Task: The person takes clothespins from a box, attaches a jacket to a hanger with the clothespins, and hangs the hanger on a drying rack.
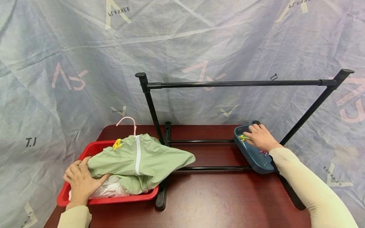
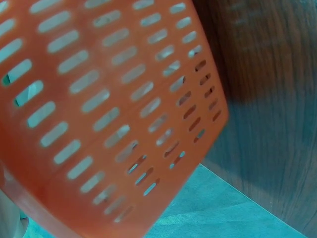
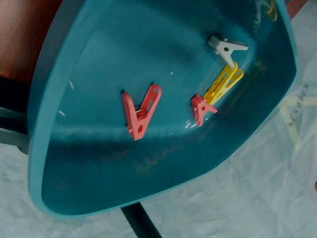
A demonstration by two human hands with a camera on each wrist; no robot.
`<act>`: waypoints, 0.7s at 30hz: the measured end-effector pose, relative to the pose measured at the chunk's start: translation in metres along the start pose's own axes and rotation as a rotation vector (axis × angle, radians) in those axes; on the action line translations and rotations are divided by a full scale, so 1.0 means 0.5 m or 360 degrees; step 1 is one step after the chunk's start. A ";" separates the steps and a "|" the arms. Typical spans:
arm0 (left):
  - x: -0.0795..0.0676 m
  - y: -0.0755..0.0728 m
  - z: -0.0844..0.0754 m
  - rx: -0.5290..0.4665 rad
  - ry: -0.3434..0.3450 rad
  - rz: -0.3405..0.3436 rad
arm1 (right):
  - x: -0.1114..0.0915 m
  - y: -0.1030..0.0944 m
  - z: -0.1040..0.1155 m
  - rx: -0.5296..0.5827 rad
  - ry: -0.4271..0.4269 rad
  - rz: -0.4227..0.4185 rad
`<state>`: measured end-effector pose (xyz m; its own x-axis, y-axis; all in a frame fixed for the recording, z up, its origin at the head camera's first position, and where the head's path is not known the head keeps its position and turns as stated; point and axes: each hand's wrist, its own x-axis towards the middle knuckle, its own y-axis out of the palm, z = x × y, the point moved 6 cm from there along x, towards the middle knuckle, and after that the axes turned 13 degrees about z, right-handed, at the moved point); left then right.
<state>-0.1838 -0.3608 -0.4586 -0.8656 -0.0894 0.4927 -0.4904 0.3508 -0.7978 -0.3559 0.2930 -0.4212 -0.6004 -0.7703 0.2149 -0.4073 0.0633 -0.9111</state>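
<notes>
Right fingers [image 1: 252, 128] pinch green clip [image 1: 242, 137]; tray [image 1: 258, 161] smooth, rounded.

Layout of the work surface. A rack [image 1: 239, 84] stood on the table [image 1: 228, 198], before a hanging sheet [image 1: 171, 47]. Left of the rack lay a basket [image 1: 122, 200]; a garment [image 1: 162, 158] on a hanger [image 1: 135, 128] rested on its contents and reached rightward past its rim, with a clip [image 1: 117, 144] at the garment's upper left. The left hand [image 1: 81, 179] lay at the basket's left end. At the rack's right end sat a tray [image 1: 263, 170] containing clothespins [image 3: 141, 116], beneath the right hand [image 1: 261, 138].
</notes>
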 end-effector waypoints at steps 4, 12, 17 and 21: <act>0.000 -0.001 0.000 0.0003 0.0004 -0.0001 | 0.007 -0.005 0.009 0.0015 -0.0021 -0.0028; 0.000 -0.001 0.000 0.0003 0.0000 0.0002 | 0.013 -0.006 0.019 0.0011 -0.0011 -0.0039; -0.001 -0.001 0.000 -0.0013 0.0001 0.0009 | 0.016 -0.003 0.024 0.0039 0.0009 0.0020; -0.001 -0.001 -0.001 -0.0022 0.0002 0.0012 | 0.019 -0.007 0.031 0.0036 0.0000 0.0006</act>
<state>-0.1830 -0.3605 -0.4582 -0.8691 -0.0855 0.4872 -0.4824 0.3643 -0.7966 -0.3494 0.2754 -0.4213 -0.6017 -0.7702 0.2115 -0.3893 0.0516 -0.9196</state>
